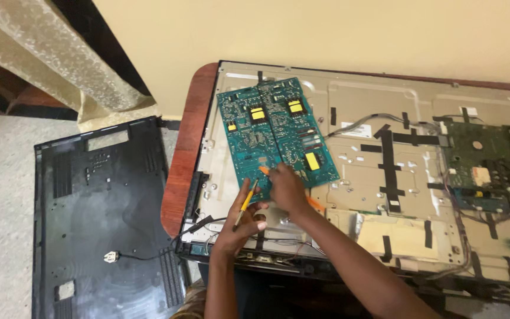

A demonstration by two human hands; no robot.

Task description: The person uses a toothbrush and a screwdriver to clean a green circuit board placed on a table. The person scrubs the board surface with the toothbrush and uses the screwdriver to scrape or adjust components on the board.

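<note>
Head view: green circuit board lies loose on opened television chassis, at 12 o'clock from hands. Left hand pinches yellow screwdriver. Right hand curled, fingertips pressing board's near edge. Advice: steady board, keep tip off components.

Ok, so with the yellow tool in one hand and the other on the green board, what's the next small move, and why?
Probably bring the tip of the yellow tool in the left hand up to the near edge of the teal circuit board, where the right hand presses. The tool sits just short of that edge, and the board lies askew on the metal back panel, apparently loose.
</note>
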